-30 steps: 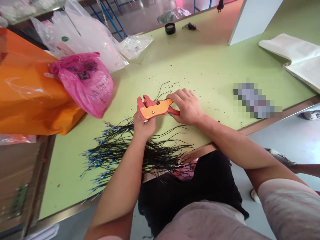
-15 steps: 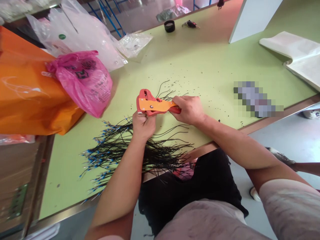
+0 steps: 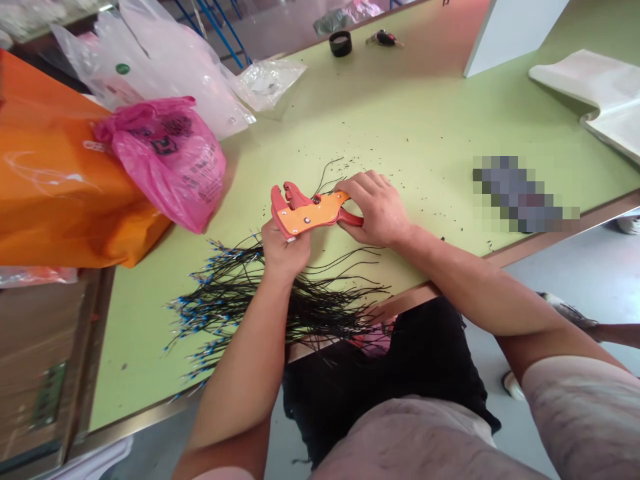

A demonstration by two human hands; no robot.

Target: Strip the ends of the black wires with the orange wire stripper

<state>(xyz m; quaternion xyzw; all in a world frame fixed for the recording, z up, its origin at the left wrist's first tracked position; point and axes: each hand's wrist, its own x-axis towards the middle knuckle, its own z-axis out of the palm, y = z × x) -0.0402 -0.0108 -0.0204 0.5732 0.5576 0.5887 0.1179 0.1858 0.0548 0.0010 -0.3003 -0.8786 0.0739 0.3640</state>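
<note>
An orange and red wire stripper (image 3: 314,215) is held over the table, its jaws parted and pointing left. My right hand (image 3: 383,208) is wrapped round its handles, which stand apart. Just below the stripper's head is my left hand (image 3: 285,252), its fingers closed and partly hidden behind the tool. What they pinch does not show. Under my left forearm lies a spread bundle of thin black wires (image 3: 320,310) with blue ends on the left. A few loose black wires (image 3: 327,170) lie beyond the stripper.
A pink plastic bag (image 3: 173,163) and an orange bag (image 3: 60,180) stand at left. Black scraps dot the green table (image 3: 415,113). A black ring-shaped object (image 3: 341,44) and keys (image 3: 384,39) lie at the back. A pixelated object (image 3: 520,195) is at right. Another person's foot shows beyond the edge.
The stripper's jaws have opened and its handles have spread apart in my right hand. The tool has tilted slightly. My left hand stays close below its head.
</note>
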